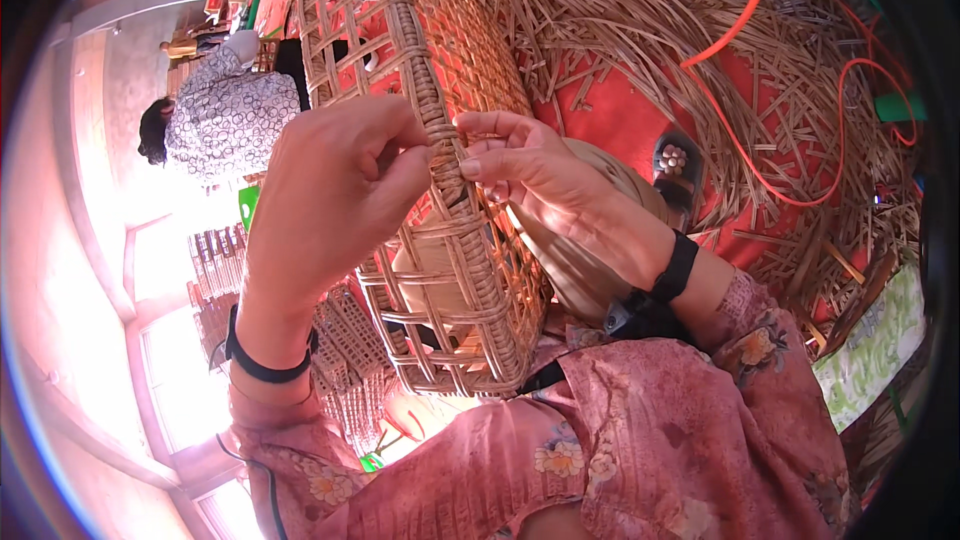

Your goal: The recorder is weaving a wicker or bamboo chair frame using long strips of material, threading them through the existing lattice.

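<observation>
Left grip [335, 175] curled nearly into a fist, I have thumb and forefinger bent together against the thick braided edge [468, 240] of a long brown lattice basket [440, 230] woven from cane or rattan-like strips. Whether a strand is pinched there I cannot tell, since my own knuckles hide it. Facing it from the other side, my right grip [545, 170] brings thumb and forefinger up to the same edge, the two tips a little apart, the other fingers folded beneath; whether these close on anything I cannot tell either.

Under both grips the basket runs from the top of my view down to my lap, its open lattice side to my left and a closer, orange-lit weave to my right. Black bands circle my left wrist [265, 368] and my right wrist [678, 265], just above the cuffs of a pink floral garment [650, 420]. Beside the basket is my beige trouser leg [575, 270], and past it a dark sandal with a flower ornament [675, 160] on the red floor covering [590, 100].

Farther right, long tan strips [640, 0] lie heaped and scattered, with a thin orange hose [735, 150] looping over them and a pale green patterned cloth [880, 340] near the rim of my view. To my left, brown lattice pieces [220, 270] are stacked near bright windows [180, 370], and above them another person in a white top patterned with dark rings [230, 115] is bent over.
</observation>
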`<state>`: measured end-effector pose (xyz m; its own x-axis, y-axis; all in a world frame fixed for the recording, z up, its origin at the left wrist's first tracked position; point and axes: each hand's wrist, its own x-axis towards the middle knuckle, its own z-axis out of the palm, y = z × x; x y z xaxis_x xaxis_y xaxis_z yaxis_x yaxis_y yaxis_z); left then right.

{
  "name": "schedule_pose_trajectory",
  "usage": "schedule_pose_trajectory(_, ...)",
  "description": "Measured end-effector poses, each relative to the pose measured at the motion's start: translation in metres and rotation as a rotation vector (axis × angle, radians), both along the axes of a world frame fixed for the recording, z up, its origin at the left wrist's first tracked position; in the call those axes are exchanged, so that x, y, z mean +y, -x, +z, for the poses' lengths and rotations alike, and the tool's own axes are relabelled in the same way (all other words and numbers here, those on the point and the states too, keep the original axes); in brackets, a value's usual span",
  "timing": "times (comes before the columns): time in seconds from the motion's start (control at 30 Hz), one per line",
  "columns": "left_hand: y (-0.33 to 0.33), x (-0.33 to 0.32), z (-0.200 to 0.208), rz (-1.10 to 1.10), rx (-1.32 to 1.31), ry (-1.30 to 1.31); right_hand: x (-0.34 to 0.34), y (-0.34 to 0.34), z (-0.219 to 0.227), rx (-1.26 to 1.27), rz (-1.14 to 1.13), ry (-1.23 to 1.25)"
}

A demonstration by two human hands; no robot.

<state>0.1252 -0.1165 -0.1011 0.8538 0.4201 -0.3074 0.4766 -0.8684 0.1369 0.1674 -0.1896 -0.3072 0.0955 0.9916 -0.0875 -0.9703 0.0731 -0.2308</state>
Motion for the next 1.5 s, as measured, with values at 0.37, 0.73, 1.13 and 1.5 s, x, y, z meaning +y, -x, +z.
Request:
schedule_pose_trajectory(0.37, -0.028, 0.020, -0.010, -0.265, 0.143, 0.102, 0.007, 0.004, -0.005, 0.076, -0.004, 0.004)
schedule_pose_trajectory(0.73, -0.031, 0.016, -0.021, -0.101, 0.149, 0.243, -0.002, -0.005, 0.006, -0.029, -0.011, 0.038)
schedule_pose_trajectory(1.13, -0.025, 0.023, -0.017, 0.050, 0.110, 0.361, -0.006, -0.009, 0.014, -0.057, -0.044, 0.078)
schedule_pose_trajectory(1.5, -0.022, 0.022, -0.018, -0.097, 0.109, 0.263, 0.001, 0.006, 0.000, -0.026, -0.068, 0.062)
